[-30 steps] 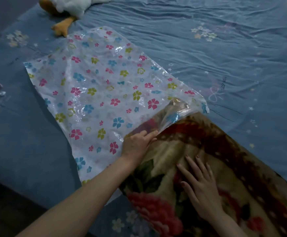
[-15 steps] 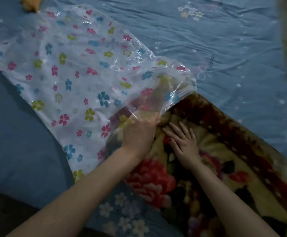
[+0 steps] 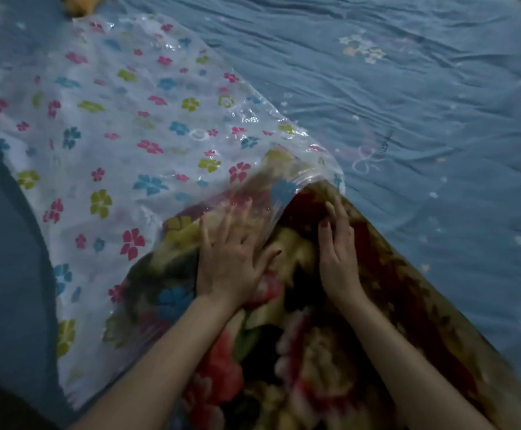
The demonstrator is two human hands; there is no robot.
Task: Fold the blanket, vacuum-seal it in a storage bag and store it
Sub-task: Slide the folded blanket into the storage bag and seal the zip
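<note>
While the soft, bulky blanket (image 3: 309,352) is lying half inside the slippery storage bag (image 3: 123,144), the left hand (image 3: 231,262) and right hand (image 3: 338,252) are pressing it with spread fingers, best pushed at its leading fold.

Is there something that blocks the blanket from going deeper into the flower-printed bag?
Nothing visible blocks it. The storage bag lies flat and looks empty ahead of the blanket, whose front end is already inside the mouth. The left hand and the right hand lie on the blanket.
</note>
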